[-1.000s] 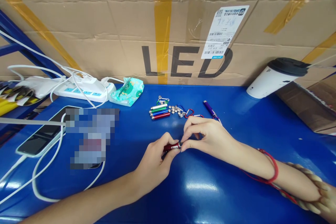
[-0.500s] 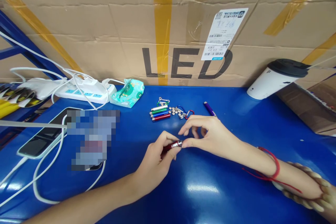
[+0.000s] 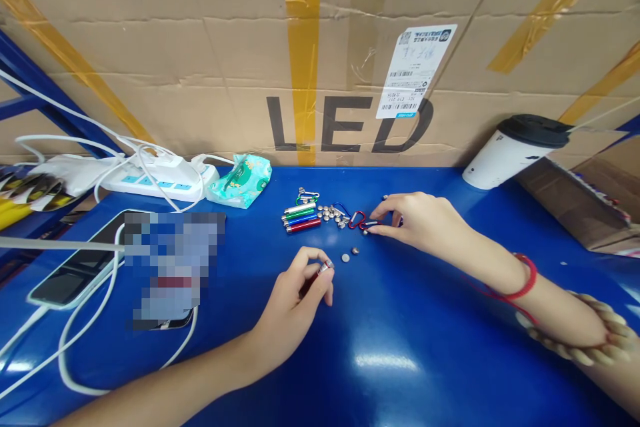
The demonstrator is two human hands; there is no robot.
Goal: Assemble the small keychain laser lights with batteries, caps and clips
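My left hand (image 3: pixel 300 287) is closed around a small dark red metal flashlight (image 3: pixel 325 267), its silver end sticking up past the fingertips. Further right, my right hand (image 3: pixel 420 220) pinches a red carabiner (image 3: pixel 371 223) with a silver bit at its lower end. Another red carabiner (image 3: pixel 356 219) lies against it on the table. Two button cells (image 3: pixel 345 257) rest between my hands. Left of the carabiners are several more button cells (image 3: pixel 327 212), a blue carabiner (image 3: pixel 342 208) and a row of small flashlights (image 3: pixel 301 218). A purple flashlight (image 3: pixel 385 197) is mostly hidden behind my right hand.
On the left of the blue table (image 3: pixel 380 320) are a phone (image 3: pixel 75 273), a blurred-out item (image 3: pixel 175 267), white cables and a power strip (image 3: pixel 155 180). A tissue pack (image 3: pixel 240 180) and a lidded cup (image 3: pixel 515 150) stand before a large cardboard box (image 3: pixel 200 67).
My right hand has left the flashlight's end and moved right and away from me to the carabiners. Two button cells now lie between my hands. The left hand keeps its hold.
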